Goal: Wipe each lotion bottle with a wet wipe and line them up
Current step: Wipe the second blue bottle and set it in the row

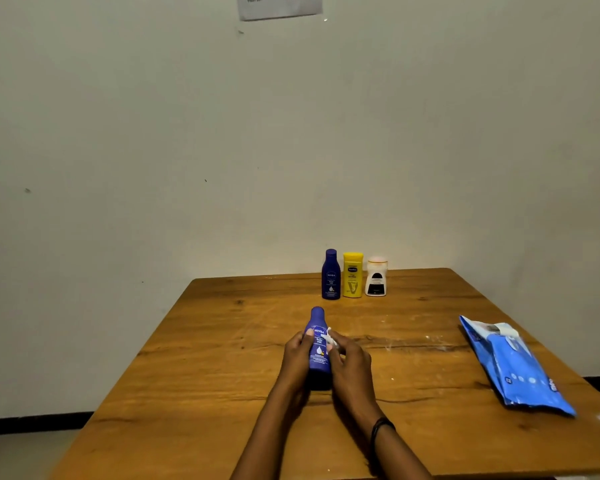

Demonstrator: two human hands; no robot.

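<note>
1. A plain, bare room, likely in a home: the pale painted wall (153,133) is scuffed, with a dark skirting strip at its foot.
2. A worn wooden desk (222,393) stands against the far wall.
3. A printed paper notice (279,5) is stuck high up.

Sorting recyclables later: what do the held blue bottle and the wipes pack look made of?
The held blue bottle looks like smooth opaque plastic, judging by its moulded shape and dull sheen. The wipes pack looks like thin glossy plastic film: it's crinkled, with bright highlights.
</note>
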